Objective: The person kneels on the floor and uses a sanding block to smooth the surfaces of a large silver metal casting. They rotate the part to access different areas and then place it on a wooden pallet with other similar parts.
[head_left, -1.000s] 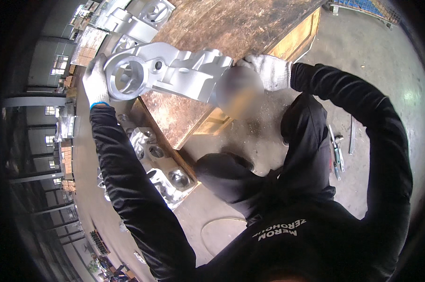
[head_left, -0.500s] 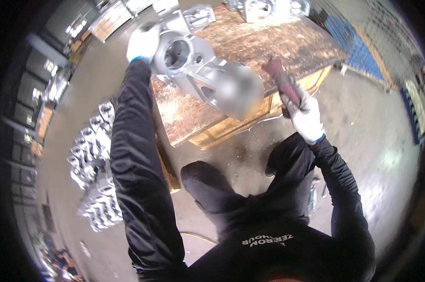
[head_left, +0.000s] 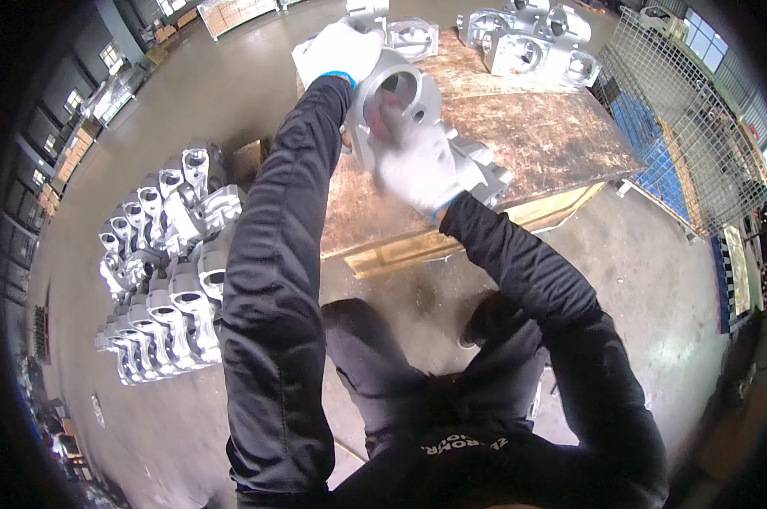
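Note:
A silver metal casting (head_left: pixel 413 114) with a large round bore lies at the near left part of the wooden table. My left hand (head_left: pixel 341 53), in a white glove, grips its far left end; the fingers are mostly hidden. My right hand (head_left: pixel 421 165), also gloved in white and smeared by motion, is over the middle of the casting. It is closed around a dark red hand tool (head_left: pixel 382 125), whose blurred tip points at the bore. Whether the tip touches the metal I cannot tell.
The wooden table (head_left: pixel 561 127) has a worn brown top. More silver castings (head_left: pixel 532 51) stand at its far edge. Many similar castings (head_left: pixel 158 318) are stacked in rows on the floor at left. A wire mesh cage (head_left: pixel 680 102) stands beyond the table at right.
My right hand has swung left from the table's near right edge to the casting, carrying the dark red hand tool. My left hand stays on the casting; the view has shifted.

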A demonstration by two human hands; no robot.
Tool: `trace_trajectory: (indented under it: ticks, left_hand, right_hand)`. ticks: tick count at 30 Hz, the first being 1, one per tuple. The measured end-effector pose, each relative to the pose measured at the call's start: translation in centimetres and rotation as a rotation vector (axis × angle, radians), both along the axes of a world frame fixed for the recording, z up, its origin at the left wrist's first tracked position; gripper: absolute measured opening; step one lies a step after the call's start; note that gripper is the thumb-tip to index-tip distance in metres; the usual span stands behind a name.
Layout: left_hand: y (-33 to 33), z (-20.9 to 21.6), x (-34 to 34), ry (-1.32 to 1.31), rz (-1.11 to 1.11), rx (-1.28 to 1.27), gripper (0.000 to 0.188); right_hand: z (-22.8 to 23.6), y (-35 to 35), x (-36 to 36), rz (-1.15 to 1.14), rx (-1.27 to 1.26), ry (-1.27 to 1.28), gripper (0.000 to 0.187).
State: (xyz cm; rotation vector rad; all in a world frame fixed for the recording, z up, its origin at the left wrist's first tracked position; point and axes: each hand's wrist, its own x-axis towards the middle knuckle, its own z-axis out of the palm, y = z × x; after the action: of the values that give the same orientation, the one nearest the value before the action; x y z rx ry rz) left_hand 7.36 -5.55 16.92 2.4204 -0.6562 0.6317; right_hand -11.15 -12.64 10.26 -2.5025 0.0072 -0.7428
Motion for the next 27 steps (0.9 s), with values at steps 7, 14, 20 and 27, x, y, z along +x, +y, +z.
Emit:
trace_trajectory:
  ticks: [7,14,20,27]
  left_hand:
    - [-0.5,-0.2,1.0,-0.02,-0.062,-0.053,0.054]
    - [-0.2,-0.1,-0.2,0.013,-0.086,-0.045,0.057]
    - [-0.4,-0.5,0.6,0.023,-0.058,-0.027,0.05]
    - [-0.4,-0.6,1.0,0.126,-0.095,-0.206,0.041]
  right_hand:
    - [1.6,-0.6,0.7,0.156,0.558,-0.149,0.021]
    - [1.7,-7.8,0.9,0.198,-0.862,-0.263,0.035]
    - [0.2,-4.3,-0.5,0.192,0.044,0.107,0.031]
    - [-2.3,-6.7,1.4,0.577,2.05,0.035,0.012]
